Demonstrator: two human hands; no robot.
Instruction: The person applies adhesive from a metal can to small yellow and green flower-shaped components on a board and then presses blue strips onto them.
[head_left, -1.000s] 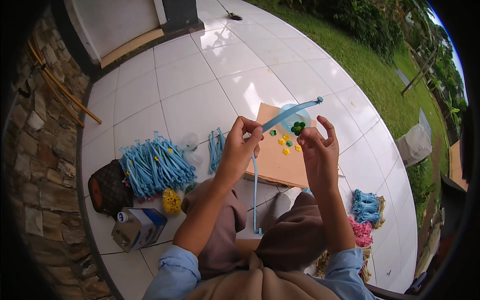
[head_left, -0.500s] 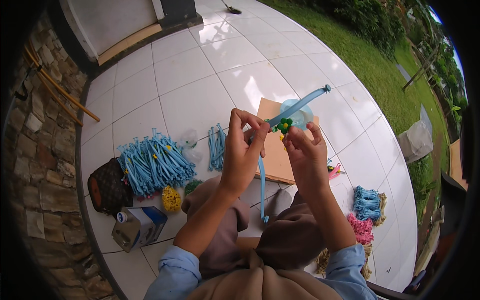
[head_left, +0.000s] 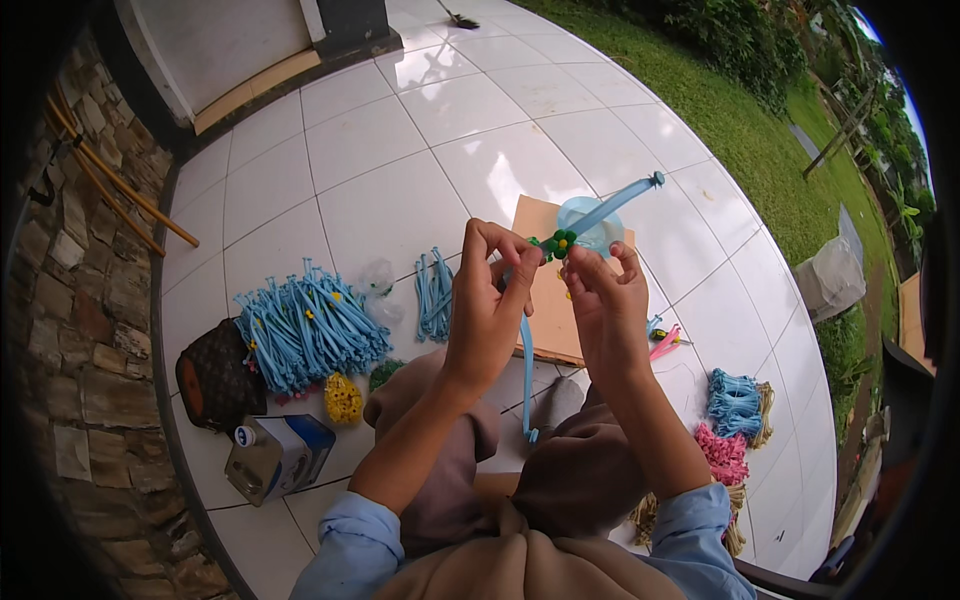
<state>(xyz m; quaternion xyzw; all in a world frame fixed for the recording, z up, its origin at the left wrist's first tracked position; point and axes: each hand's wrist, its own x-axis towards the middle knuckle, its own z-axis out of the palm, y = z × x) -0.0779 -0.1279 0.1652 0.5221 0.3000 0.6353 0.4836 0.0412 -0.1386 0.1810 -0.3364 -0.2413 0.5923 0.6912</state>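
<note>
Between my hands is a light blue strap-like strip (head_left: 622, 203) with a knobbed end. One end slants up to the right; the other hangs below my left hand. A small green flower (head_left: 563, 243) with a yellow centre lies against the strip, with more green beside it. My left hand (head_left: 482, 315) pinches the strip just left of the flower. At the flower's lower right edge, my right hand (head_left: 612, 315) has thumb and finger closed on it. Beneath, a cardboard sheet (head_left: 545, 325) carries a pale blue translucent dish (head_left: 605, 240) and small yellow bits.
On the left lie a heap of blue strips (head_left: 315, 335), a smaller bundle (head_left: 434, 295), a yellow cluster (head_left: 343, 400), a brown bag (head_left: 215, 375) and a metal can (head_left: 280, 455). Blue (head_left: 735, 402) and pink bundles (head_left: 722, 455) are at right. A stone wall (head_left: 95, 400) borders the left.
The green flower has moved slightly up and left, from just below the blue strip to lying against it. My right hand has shifted a little left with it; my left hand barely moved.
</note>
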